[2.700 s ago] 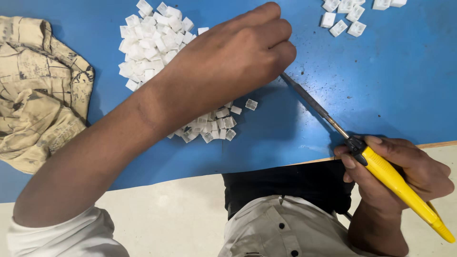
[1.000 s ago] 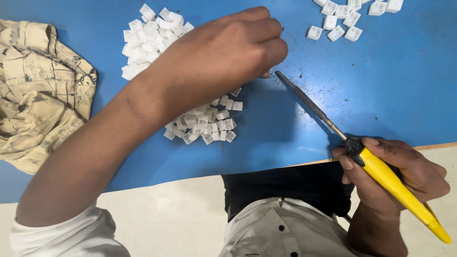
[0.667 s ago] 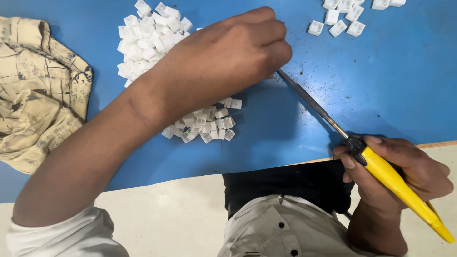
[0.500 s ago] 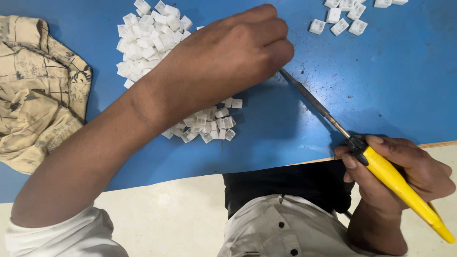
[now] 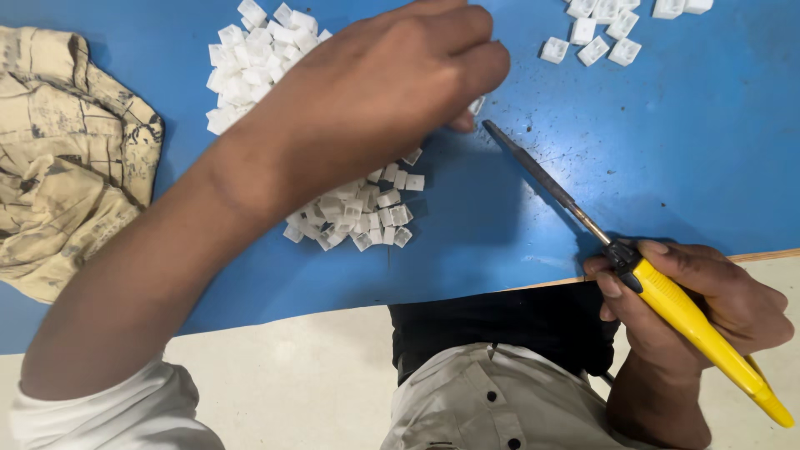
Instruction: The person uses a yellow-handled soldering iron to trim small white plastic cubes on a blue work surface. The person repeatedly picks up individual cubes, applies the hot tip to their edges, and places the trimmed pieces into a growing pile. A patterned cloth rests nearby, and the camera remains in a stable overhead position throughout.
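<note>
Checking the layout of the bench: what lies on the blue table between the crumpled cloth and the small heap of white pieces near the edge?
Only the left forearm crosses above it; head view.

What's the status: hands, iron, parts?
Left hand fingers down on a white part. Right hand grips yellow soldering iron, tip beside that part. Nothing between them.

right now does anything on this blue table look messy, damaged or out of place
Two things stand out. The blue table is speckled with dark specks and smudges beside the soldering iron tip. A crumpled, stained beige cloth lies bunched at the left edge. The small white pieces sit in loose, uneven heaps, not spilled off the table.
</note>
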